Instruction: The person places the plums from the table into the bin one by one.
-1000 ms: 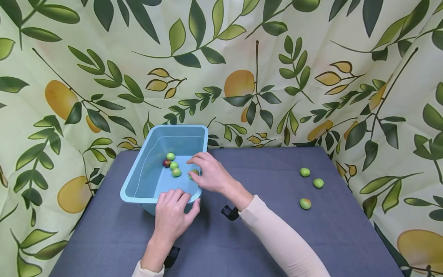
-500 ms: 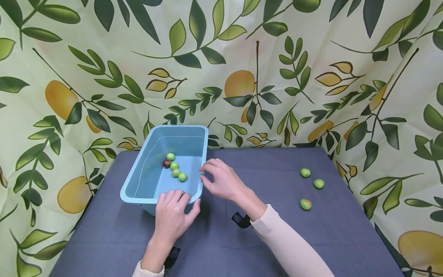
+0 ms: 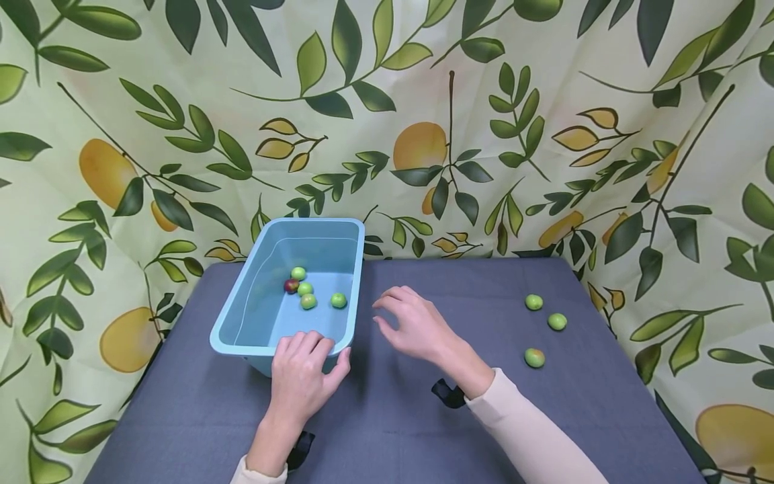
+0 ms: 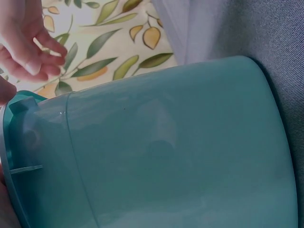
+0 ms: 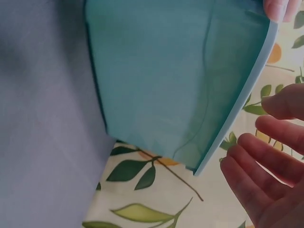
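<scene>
A light blue plastic bin (image 3: 238, 323) stands on the table's left half in the head view. My left hand (image 3: 305, 376) grips its near rim, fingers over the edge and thumb along the corner. On the bin's floor lie several small round green fruits (image 3: 308, 301) and a dark red one (image 3: 291, 286). One green fruit (image 3: 338, 300) sits apart from them, near the right wall. My right hand (image 3: 417, 326) hovers just right of the bin, holding nothing, its fingers loosely bent. In the right wrist view, those fingers (image 5: 266, 161) are apart from the bin's rim.
On the right of the dark grey tablecloth (image 3: 447, 282) lie two green fruits (image 3: 533, 302) and a green fruit with a reddish blush (image 3: 535, 357). A leaf-and-fruit patterned cloth (image 3: 338, 154) hangs behind the table and along its right side.
My right hand has let go of a green fruit inside the bin and moved out over the right rim. The fruit rolled left, then back right. My left hand stays put.
</scene>
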Tool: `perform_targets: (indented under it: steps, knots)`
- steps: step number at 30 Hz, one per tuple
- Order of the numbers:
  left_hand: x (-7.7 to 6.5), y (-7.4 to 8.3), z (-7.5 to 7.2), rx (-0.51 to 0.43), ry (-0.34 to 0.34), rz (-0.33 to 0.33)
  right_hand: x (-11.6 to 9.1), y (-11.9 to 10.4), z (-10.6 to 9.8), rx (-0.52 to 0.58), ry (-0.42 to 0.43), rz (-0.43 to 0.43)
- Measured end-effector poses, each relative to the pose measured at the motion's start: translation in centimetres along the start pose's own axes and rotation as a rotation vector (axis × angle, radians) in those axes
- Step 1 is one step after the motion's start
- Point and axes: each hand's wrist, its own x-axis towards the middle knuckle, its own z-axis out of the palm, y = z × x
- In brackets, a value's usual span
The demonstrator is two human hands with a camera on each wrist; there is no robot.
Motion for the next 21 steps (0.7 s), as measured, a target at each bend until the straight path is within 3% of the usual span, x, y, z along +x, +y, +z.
perform_targets:
  steps: [21]
  knots:
    - [0.1,0.1,0.1,-0.019,0.017,-0.004,-5.3,4.0,-3.3,-0.201,-0.077,0.073]
